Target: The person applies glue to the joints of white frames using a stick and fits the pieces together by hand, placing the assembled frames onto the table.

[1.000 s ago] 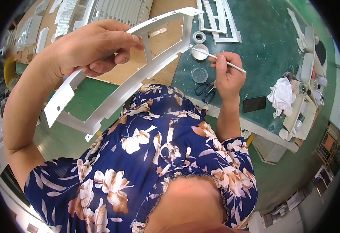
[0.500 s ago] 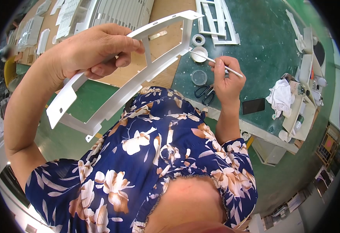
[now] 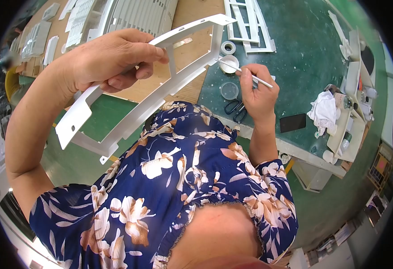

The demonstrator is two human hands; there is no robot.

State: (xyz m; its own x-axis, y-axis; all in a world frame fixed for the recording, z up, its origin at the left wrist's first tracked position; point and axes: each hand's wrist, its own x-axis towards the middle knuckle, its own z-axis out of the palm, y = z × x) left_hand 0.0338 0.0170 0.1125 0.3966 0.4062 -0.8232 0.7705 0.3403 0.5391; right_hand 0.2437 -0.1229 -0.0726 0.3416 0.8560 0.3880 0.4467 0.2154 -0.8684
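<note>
My left hand [image 3: 115, 60] is closed around the upper rail of a white frame [image 3: 160, 92], holding it tilted in the air. The frame has a crossbar, tabs and small holes. In a pinch, my right hand [image 3: 259, 89] grips a thin white paintbrush [image 3: 262, 81]. The brush's tip is at the frame's right-hand corner; whether it touches is too fine to tell. Just beyond the brush stands a small round tub [image 3: 229, 64] with white contents. A clear round lid [image 3: 229, 91] and dark-handled scissors [image 3: 236, 110] lie closer to me.
A tape roll [image 3: 227, 48] and more white frames [image 3: 250, 27] lie on the green tabletop [image 3: 295, 62]. To the right are a phone [image 3: 293, 122], a white cloth [image 3: 324, 112] and a cluttered rack [image 3: 355, 94]. Stacked white parts [image 3: 138, 18] stand at the back left. Another person [image 3: 13, 83] is far left.
My right hand has shifted slightly left with the paintbrush, whose tip stays by the frame's corner. The frame has moved very slightly in my left hand's grip.
</note>
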